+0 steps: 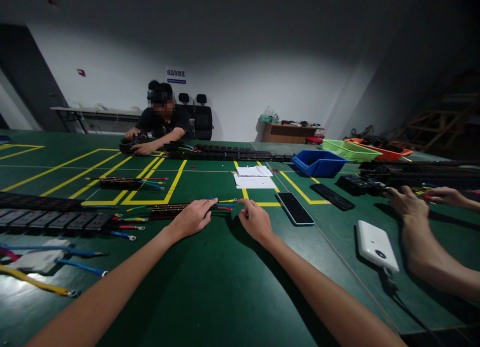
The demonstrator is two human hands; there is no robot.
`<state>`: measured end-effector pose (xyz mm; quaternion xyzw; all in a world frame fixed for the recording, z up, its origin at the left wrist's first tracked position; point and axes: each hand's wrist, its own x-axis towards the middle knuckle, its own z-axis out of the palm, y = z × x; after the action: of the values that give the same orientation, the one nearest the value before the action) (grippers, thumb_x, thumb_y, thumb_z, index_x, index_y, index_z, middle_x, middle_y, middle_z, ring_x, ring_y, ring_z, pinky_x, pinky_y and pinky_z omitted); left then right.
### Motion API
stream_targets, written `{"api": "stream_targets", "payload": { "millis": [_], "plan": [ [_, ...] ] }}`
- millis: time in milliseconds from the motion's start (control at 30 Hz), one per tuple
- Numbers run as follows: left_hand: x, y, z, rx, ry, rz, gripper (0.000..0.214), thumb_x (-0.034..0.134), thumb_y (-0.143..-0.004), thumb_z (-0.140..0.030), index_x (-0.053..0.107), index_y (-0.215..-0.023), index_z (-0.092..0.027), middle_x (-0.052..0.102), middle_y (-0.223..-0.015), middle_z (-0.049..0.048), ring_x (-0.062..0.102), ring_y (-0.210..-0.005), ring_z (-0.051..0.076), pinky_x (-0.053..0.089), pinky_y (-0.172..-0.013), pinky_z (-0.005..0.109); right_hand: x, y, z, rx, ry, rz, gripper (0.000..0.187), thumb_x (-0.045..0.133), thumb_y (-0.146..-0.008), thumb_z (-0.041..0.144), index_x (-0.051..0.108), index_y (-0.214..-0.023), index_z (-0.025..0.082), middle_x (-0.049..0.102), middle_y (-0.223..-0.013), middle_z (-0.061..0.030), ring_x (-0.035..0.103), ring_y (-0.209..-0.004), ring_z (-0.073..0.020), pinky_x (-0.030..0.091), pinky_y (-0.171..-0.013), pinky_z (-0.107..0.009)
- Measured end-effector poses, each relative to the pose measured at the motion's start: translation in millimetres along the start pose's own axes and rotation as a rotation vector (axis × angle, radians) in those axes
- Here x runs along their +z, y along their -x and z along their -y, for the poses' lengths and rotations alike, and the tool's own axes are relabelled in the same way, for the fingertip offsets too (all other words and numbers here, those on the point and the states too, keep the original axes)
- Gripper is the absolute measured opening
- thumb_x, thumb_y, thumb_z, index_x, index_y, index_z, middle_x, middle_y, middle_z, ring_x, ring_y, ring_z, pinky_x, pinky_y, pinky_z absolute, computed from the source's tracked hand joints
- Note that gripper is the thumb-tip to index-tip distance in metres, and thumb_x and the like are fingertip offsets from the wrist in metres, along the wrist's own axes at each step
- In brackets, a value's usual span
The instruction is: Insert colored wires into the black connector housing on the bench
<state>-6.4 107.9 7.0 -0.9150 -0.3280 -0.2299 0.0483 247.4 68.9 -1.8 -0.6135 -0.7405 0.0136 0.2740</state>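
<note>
My left hand [195, 218] lies over the right end of a dark strip with copper-coloured bars [165, 210], its fingers closed around the wires there. Thin coloured wires with ring terminals stick out past its fingertips: a yellow wire [226, 201] on top, red and blue ones below. Just right of these wire ends is my right hand [257, 221], with index finger and thumb bent and a little apart; nothing shows between them. The far fingers of my right hand are hidden. A similar strip [120, 182] with wires lies farther back on the green table [225, 287].
Socket strips [56, 221] and thick cables [35, 279] lie at left. White papers [255, 177], a phone [295, 208], a black phone-like slab [332, 196], a white device [376, 245] and a blue bin [318, 163] are at right. A co-worker's hands [408, 202] work there; another person [163, 117] sits opposite.
</note>
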Motion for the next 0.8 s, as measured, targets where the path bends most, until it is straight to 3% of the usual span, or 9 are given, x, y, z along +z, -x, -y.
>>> {"api": "stream_targets", "payload": {
  "millis": [167, 367, 800],
  "plan": [
    [0.9, 0.2, 0.6, -0.001, 0.004, -0.019, 0.048, 0.045, -0.096, -0.020, 0.046, -0.145, -0.017, 0.064, -0.131, 0.0124, 0.062, -0.119, 0.024, 0.051, -0.102, 0.044, 3.3, 1.3, -2.6, -0.123, 0.003, 0.028, 0.028, 0.050, -0.093, 0.020, 0.068, -0.112, 0.028, 0.068, -0.104, -0.0025, 0.064, -0.086, -0.0164, 0.045, -0.074, -0.025],
    [1.8, -0.7, 1.5, -0.013, 0.033, -0.016, 0.043, 0.044, -0.099, -0.021, 0.049, -0.142, -0.015, 0.065, -0.131, 0.0139, 0.062, -0.120, 0.024, 0.051, -0.104, 0.043, 5.2, 2.1, -4.1, -0.190, -0.020, 0.024, 0.030, 0.050, -0.092, 0.018, 0.068, -0.114, 0.027, 0.067, -0.102, -0.0022, 0.064, -0.087, -0.0163, 0.045, -0.077, -0.024],
    [7.6, 3.0, 9.9, -0.028, 0.086, -0.137, 0.034, 0.042, -0.103, -0.025, 0.061, -0.131, -0.018, 0.072, -0.120, 0.0102, 0.068, -0.110, 0.021, 0.056, -0.098, 0.042, 0.7, 1.3, 0.3, -0.074, -0.025, -0.001, 0.035, 0.051, -0.091, 0.020, 0.061, -0.124, 0.025, 0.070, -0.110, -0.0042, 0.065, -0.084, -0.0175, 0.044, -0.071, -0.026]
  ]
}}
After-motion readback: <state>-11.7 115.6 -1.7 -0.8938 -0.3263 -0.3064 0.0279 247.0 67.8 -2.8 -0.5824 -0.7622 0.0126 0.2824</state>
